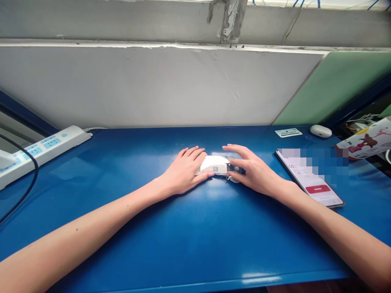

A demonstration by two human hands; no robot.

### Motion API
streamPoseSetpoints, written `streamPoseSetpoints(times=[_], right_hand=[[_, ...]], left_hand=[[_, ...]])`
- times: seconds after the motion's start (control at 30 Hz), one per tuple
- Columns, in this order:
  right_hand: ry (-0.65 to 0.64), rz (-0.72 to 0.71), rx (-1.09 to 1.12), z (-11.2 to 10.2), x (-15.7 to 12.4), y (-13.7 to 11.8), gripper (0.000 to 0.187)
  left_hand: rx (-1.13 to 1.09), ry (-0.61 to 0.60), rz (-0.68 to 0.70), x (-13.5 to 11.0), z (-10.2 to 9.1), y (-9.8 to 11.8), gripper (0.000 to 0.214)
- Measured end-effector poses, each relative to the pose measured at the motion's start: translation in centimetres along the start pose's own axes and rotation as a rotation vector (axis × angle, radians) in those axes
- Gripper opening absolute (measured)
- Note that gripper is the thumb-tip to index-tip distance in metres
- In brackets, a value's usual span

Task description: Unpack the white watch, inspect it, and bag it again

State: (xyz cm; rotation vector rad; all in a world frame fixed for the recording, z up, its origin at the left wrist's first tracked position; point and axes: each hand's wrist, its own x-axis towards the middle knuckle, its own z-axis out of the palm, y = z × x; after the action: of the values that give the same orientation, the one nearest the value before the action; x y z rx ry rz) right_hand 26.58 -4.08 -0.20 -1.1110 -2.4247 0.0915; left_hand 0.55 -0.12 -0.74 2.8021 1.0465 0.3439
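Observation:
A small clear plastic packet (220,168) lies on the blue table between my hands. It has a white piece with a printed square code, a dark part toward its right end and a small shiny bit at its front right. My left hand (186,171) covers the packet's left end, its thumb along the near edge and its fingers stretched over the tabletop. Around the right end is my right hand (252,169), with thumb and index finger on either side of the dark part. Its other fingers reach out behind. The covered ends of the packet are hidden.
On the blue table (195,236), a phone (320,189) lies right of my right forearm. Behind it are a card (288,133) and a white earbud case (320,131). A printed box (369,140) stands at far right, a power strip (51,144) with a black cable at left.

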Motion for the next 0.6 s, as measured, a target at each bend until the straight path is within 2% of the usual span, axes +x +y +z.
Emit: streamPoseSetpoints(times=[0.33, 0.6], right_hand=[[0.058, 0.053, 0.075, 0.87, -0.03, -0.47, 0.012], [0.028, -0.037, 0.02, 0.21, 0.3, 0.33, 0.013]], left_hand=[[-0.006, -0.012, 0.005, 0.07, -0.23, 0.13, 0.059], [0.016, 0.003, -0.013, 0.06, 0.04, 0.1, 0.064]])
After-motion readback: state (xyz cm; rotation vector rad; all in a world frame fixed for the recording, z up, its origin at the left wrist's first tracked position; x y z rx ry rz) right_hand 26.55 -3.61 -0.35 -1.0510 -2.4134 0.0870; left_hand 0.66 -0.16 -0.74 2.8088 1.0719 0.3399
